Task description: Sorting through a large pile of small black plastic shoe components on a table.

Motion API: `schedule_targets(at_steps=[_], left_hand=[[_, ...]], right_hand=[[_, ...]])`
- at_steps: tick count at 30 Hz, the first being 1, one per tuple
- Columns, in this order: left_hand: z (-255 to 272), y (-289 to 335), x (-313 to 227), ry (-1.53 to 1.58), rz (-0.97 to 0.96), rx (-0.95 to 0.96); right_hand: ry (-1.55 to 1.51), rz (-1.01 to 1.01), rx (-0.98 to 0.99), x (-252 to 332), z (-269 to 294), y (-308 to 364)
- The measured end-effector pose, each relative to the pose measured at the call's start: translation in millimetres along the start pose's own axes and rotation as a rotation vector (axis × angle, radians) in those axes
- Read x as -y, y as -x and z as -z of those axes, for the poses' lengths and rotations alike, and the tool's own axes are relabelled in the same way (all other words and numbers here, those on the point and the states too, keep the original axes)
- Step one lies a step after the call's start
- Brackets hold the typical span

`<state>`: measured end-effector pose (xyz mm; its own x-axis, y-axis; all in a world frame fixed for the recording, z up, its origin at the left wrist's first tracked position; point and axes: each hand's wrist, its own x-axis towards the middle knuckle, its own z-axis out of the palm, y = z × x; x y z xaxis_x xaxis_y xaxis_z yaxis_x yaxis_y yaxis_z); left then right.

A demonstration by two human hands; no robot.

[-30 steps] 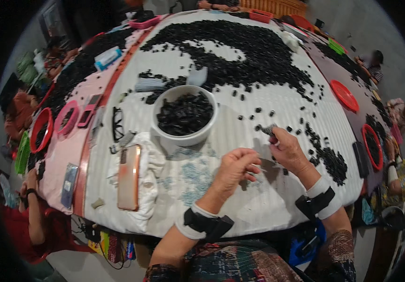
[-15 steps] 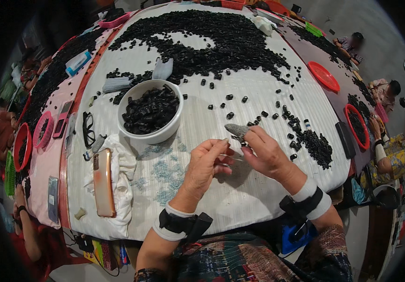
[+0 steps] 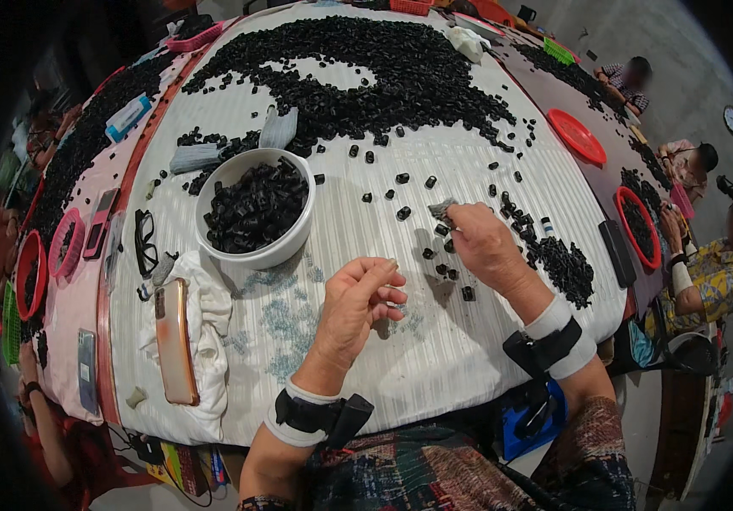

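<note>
My left hand (image 3: 355, 300) is above the white cloth, thumb pressed to the curled fingers; whatever is pinched there is too small to make out. To its right, my right hand (image 3: 487, 245) is closed on a grey cloth-like piece (image 3: 443, 207) whose end sticks out past the fingertips. Small black cylindrical parts (image 3: 447, 272) lie just below and left of that hand. Left of my hands stands a white bowl (image 3: 286, 243) heaped with black parts (image 3: 256, 209). Tiny pale-blue clear bits (image 3: 286, 328) are scattered between the bowl and my left wrist.
A large spread of black parts (image 3: 383, 68) covers the far cloth, and a smaller pile (image 3: 566, 268) lies right. Glasses (image 3: 145, 243), a phone (image 3: 177, 341) and crumpled white cloth (image 3: 211, 315) are at left. Red baskets (image 3: 639, 228) and co-workers (image 3: 707, 277) line the sides.
My hands have drawn apart: the right has moved up and away from the left with the grey piece. Several black parts now show on the cloth beneath it. The whole view has shifted slightly.
</note>
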<state>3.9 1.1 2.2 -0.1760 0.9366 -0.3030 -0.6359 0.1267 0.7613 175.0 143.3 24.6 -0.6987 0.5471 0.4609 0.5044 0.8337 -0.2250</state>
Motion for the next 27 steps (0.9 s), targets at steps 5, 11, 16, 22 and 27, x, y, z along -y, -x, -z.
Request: schedule_targets(at_steps=[5,11,16,22,27], left_hand=[[2,0,1,0.012,0.007,0.005],[-1,-2,-1,-0.042,0.002,0.023],[1,0,3,0.024,-0.048,0.112],[4,-4,1,-0.014,0.013,0.203],[4,-2,-1,0.081,-0.048,0.124]], right_hand=[[0.129,0.026,0.041,-5,-25,-5],[0.046,0.037,0.017,11,-16,-10],[-0.180,0.350,0.036,61,14,-12],[-0.384,0.320,0.070,65,21,-5],[-0.518,0.002,0.043,64,36,16]])
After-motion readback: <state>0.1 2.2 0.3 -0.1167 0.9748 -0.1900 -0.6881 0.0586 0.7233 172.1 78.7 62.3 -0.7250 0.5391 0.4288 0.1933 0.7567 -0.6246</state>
